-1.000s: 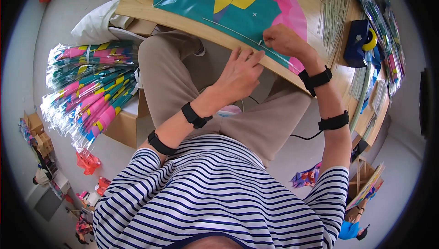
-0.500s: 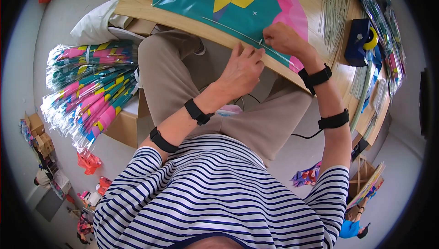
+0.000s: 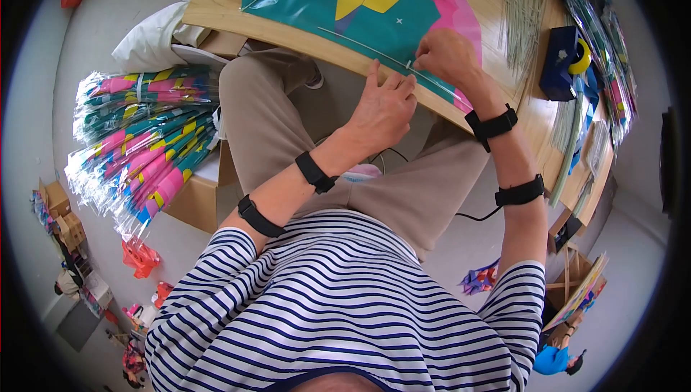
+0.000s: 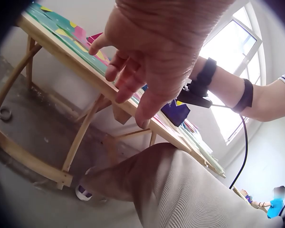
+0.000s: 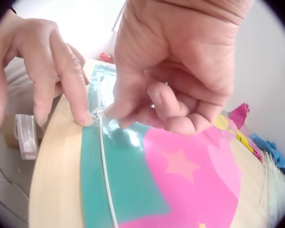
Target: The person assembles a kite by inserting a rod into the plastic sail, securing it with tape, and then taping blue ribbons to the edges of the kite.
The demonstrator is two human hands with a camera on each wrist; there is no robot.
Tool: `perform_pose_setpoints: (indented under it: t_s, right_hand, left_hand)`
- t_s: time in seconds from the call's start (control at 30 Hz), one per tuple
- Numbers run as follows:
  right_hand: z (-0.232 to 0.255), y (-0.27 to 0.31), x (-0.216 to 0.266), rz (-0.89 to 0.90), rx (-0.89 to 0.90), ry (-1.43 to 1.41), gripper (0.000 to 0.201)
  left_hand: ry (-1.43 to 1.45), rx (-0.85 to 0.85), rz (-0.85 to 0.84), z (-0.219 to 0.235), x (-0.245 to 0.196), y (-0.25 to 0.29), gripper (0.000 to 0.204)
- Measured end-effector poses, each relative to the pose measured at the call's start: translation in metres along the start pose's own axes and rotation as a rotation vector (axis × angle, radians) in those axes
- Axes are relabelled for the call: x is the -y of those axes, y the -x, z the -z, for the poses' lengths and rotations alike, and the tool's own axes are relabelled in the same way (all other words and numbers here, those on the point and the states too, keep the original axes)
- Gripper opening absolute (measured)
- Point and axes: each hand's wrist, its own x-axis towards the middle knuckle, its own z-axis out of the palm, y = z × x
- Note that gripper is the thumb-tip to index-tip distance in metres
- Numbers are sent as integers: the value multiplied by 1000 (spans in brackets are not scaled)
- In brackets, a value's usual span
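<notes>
A shiny printed plastic sheet [image 3: 302,14], teal, pink and yellow, lies along the near edge of the wooden table [image 3: 209,7]. A thin white stick [image 5: 106,166] runs along its near side. My right hand [image 3: 450,57] hovers over this stick with curled fingers; its thumb and index finger pinch a small clear strip [image 5: 101,114] at the stick. Beside it my left hand [image 3: 385,107] has its fingers loosely spread, palm downward. One of its fingertips rests right at the sheet's edge in the right wrist view; the others hang past the table edge.
A bundle of thin sticks [image 3: 524,17] lies to the right on the table. Near it stands a dark blue tape dispenser [image 3: 558,68] with a yellow roll. Wrapped bundles of printed sheets [image 3: 144,147] sit on a cardboard box [image 3: 194,201] at left. My knees are below the table edge.
My right hand has shifted slightly up and left, its fingers still curled by the stick. The left index finger has straightened away from the other fingers. The sheet has hardly moved.
</notes>
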Motion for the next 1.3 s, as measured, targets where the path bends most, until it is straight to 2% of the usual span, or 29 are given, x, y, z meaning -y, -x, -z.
perform_pose_setpoints:
  t_s: [0.1,0.17,0.27,0.37,0.57,0.77,0.87,0.97,1.07,1.17,1.27,1.3]
  right_hand:
    - [-3,-1,-10,-44,-258,-11,25]
    - [29,-1,-5,-71,-337,-125,25]
    - [20,10,-9,58,-236,-218,23]
    - [-2,28,-1,-29,-99,-325,21]
    - [-27,22,5,-153,-130,-303,18]
    - [-40,8,-16,-239,-49,-419,20]
    - [-38,9,0,-197,-159,-194,17]
    - [-33,15,1,-181,-159,-249,12]
    - [-34,23,6,-122,-303,-331,9]
    - [-50,35,8,85,-345,-220,7]
    - [-55,34,9,45,-324,-164,6]
    - [-54,35,11,84,-320,-131,5]
  left_hand:
    - [-19,-10,-7,0,0,-1,30]
    - [-31,-15,-9,-2,0,1,30]
    - [-43,-20,-11,-4,-1,-2,31]
    - [-50,-10,3,-4,0,-1,33]
    - [-59,-5,1,-4,-2,-2,34]
    - [-52,-23,-1,-6,0,0,32]
    - [-54,-21,-5,-7,-1,3,31]
    - [-42,-31,-7,-5,-3,2,29]
    - [-47,-42,-1,-5,-1,5,27]
    - [-46,-25,6,-7,-4,7,26]
    - [-42,-30,6,-9,-2,9,24]
    - [-31,-19,8,-8,-1,11,23]
